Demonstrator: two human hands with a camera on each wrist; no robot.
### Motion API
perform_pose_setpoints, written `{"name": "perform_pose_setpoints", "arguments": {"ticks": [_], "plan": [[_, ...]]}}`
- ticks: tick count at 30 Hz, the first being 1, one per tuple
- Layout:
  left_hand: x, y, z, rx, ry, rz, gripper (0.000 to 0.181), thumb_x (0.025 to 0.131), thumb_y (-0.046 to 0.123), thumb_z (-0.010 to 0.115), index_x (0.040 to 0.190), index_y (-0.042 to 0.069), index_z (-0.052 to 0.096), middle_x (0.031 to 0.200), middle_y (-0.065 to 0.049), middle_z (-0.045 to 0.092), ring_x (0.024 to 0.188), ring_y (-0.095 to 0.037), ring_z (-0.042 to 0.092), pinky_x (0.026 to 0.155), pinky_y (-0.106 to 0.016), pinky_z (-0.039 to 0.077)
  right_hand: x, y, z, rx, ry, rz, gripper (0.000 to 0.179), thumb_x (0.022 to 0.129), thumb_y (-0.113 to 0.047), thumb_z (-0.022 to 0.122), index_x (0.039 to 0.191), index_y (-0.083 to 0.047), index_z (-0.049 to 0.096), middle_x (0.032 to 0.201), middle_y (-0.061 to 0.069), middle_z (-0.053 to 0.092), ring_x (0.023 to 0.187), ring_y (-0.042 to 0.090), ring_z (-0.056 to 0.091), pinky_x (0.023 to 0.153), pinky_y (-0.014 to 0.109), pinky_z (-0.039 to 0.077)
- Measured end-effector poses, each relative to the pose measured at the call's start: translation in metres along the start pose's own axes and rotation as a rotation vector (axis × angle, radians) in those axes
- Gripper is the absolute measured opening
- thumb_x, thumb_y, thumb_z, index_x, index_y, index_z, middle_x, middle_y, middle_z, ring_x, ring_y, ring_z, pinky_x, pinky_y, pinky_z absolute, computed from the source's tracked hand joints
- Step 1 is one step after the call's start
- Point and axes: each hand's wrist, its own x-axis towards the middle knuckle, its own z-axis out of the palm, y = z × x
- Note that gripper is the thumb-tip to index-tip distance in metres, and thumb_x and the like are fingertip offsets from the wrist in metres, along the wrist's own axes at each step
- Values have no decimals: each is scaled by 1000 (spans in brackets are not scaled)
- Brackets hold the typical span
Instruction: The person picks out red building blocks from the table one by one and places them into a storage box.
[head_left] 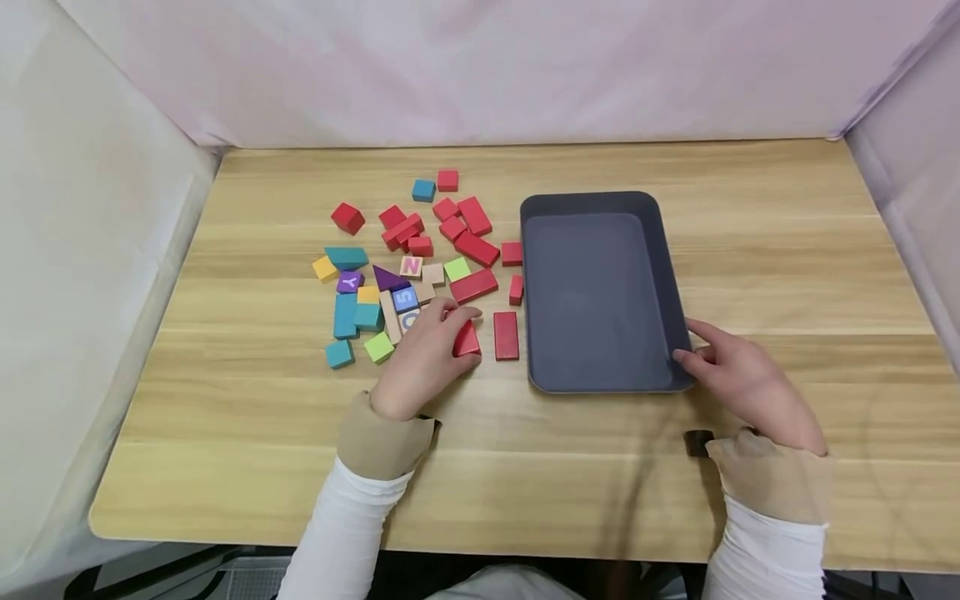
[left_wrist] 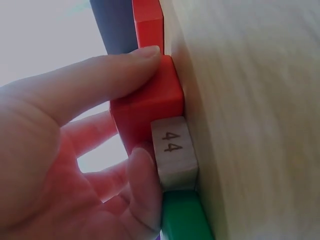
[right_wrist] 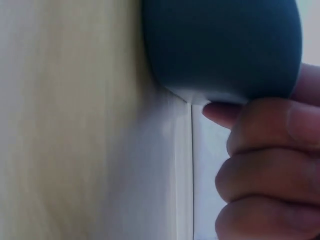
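Observation:
My left hand (head_left: pixel 422 362) holds a red block (head_left: pixel 466 339) between thumb and fingers at the right front of the pile of blocks. Up close in the left wrist view, the thumb lies on this red block (left_wrist: pixel 152 95), which sits against a pale wooden block (left_wrist: pixel 173 147) marked 44. Beyond that is a green block (left_wrist: pixel 185 215). On the other side, my right hand (head_left: pixel 757 387) pinches the dark grey tray (head_left: pixel 600 379) by its right edge near the front corner. Fingers (right_wrist: pixel 272 172) wrap over the tray's rim in the right wrist view.
Several red blocks (head_left: pixel 474 285) lie between the pile and the tray, one (head_left: pixel 506 336) just right of my left hand. Teal, yellow, purple, green and lettered blocks (head_left: pixel 405 299) crowd to the left. A blue block (head_left: pixel 423 191) is at the back. White fabric walls (head_left: pixel 525 75) border the wooden table (head_left: pixel 525 475).

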Motion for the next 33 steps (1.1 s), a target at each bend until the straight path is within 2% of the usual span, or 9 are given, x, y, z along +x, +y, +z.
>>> {"name": "perform_pose_setpoints", "arguments": {"ticks": [6, 13, 24, 28, 31, 33], "plan": [[1, 0, 2, 4, 8, 9, 57, 72, 28, 74, 123, 20, 51, 114, -2, 41, 100, -17, 40, 83, -35, 43, 0, -2, 1, -4, 26, 0, 54, 92, -33, 46, 134, 0, 35, 77, 1, 63, 60, 12, 45, 58, 29, 36], [4, 0, 1, 7, 14, 25, 57, 72, 27, 74, 123, 20, 51, 115, -2, 40, 101, -17, 39, 85, -36, 42, 2, -1, 0, 6, 30, -12, 54, 92, -32, 45, 134, 1, 34, 91, 12, 66, 73, 18, 53, 64, 33, 39], [-5, -8, 0, -5, 10, -7, 58, 70, 30, 75, 122, 20, 51, 114, -1, 40, 100, -17, 39, 83, -36, 43, 8, -1, 11, 54, 35, -34, 53, 92, -34, 45, 133, -1, 36, 86, 10, 66, 67, 15, 50, 63, 31, 39], [-2, -3, -1, 3, 20, 13, 59, 70, 34, 74, 123, 22, 51, 113, 0, 40, 100, -16, 40, 81, -35, 44, 8, 1, 11, 55, 32, -28, 54, 93, -33, 45, 134, 1, 35, 87, 13, 66, 70, 18, 54, 65, 32, 40], [1, 7, -4, 35, 45, 49, 62, 70, 36, 74, 125, 22, 50, 114, -1, 41, 101, -16, 40, 79, -36, 46, 6, 1, 8, 45, 34, -23, 55, 93, -33, 44, 135, 1, 34, 89, 16, 66, 79, 25, 58, 69, 37, 41], [3, 15, -8, 58, 65, 82, 63, 70, 36, 74, 126, 21, 49, 116, -2, 42, 103, -17, 40, 80, -37, 45, 5, 2, 6, 38, 40, -31, 54, 93, -32, 44, 135, 1, 34, 89, 16, 66, 78, 25, 58, 68, 36, 41]]}}
